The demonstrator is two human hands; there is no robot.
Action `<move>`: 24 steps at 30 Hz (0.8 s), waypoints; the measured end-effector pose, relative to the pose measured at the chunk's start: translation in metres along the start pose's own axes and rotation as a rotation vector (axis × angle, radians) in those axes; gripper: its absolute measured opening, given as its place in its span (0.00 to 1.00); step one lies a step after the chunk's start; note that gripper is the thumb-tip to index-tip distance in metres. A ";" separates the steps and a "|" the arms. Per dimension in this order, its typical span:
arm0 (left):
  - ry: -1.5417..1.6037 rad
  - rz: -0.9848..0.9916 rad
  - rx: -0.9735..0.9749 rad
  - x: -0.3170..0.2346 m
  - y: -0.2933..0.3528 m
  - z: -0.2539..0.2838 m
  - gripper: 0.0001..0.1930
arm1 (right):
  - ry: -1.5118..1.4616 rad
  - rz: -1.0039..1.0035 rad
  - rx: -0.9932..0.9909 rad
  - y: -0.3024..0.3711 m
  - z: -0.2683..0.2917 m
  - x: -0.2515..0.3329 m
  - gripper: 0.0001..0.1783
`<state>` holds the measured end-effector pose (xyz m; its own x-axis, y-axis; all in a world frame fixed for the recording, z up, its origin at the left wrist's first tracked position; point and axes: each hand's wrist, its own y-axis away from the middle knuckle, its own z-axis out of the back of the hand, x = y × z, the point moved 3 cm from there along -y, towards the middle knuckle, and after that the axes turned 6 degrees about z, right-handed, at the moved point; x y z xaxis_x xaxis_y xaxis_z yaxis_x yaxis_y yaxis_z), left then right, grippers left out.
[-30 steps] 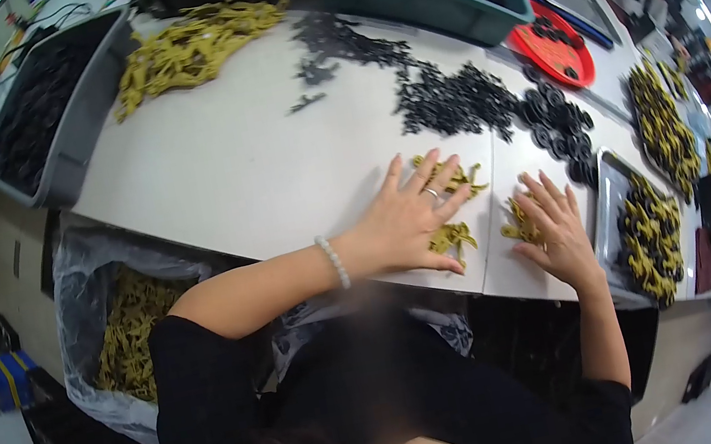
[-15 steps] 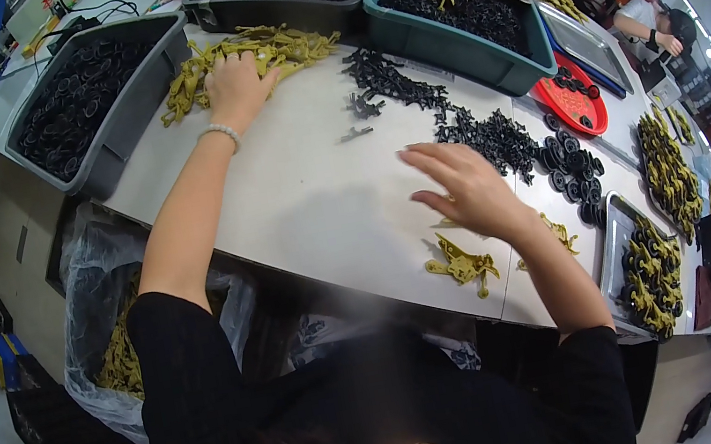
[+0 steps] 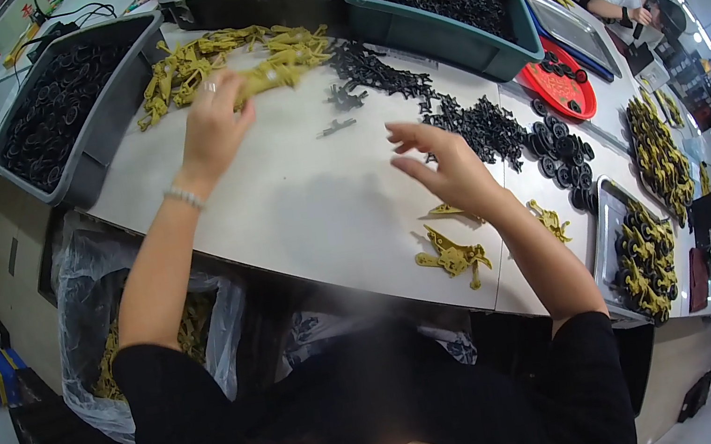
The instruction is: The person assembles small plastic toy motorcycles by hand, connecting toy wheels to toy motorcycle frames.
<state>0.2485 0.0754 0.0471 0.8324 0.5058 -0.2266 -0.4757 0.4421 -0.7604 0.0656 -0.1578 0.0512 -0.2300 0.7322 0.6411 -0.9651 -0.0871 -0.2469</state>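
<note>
Left fingers (image 3: 226, 89) drawn back, at blurred yellow parts (image 3: 268, 77), grip unclear, right fingers (image 3: 412, 131) parted

On the person's side of the teal bin (image 3: 439, 46), loose black parts (image 3: 477, 126) clutter the counter (image 3: 271, 175); nearer and leftward, a bare stretch leaves passage. Left of the bin, yellow parts (image 3: 181, 70) and, farther, a gray bin (image 3: 92, 140) obstruct.

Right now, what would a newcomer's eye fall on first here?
Probably the heap of yellow parts at the far left of the white table, with the blurred left hand at its near edge. Next, the bright red tray beside the teal bin, then the small black parts just beyond the right hand.
</note>
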 end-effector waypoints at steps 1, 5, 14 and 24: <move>0.069 -0.051 0.016 -0.018 0.013 0.007 0.14 | -0.197 -0.118 -0.030 -0.006 -0.003 -0.007 0.24; 0.211 -0.141 0.103 -0.072 0.069 0.027 0.18 | -0.862 -0.447 0.018 -0.026 -0.018 -0.005 0.24; 0.231 0.069 0.042 -0.105 0.098 0.041 0.18 | 0.200 0.523 -0.040 0.000 -0.037 0.031 0.18; 0.397 0.158 0.190 -0.145 0.131 0.020 0.15 | 0.343 0.607 0.245 0.025 -0.041 0.052 0.23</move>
<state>0.0600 0.0743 -0.0075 0.7720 0.2716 -0.5747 -0.6185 0.5291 -0.5809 0.0343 -0.0945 0.0489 -0.7192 0.6737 0.1698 -0.6898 -0.6629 -0.2911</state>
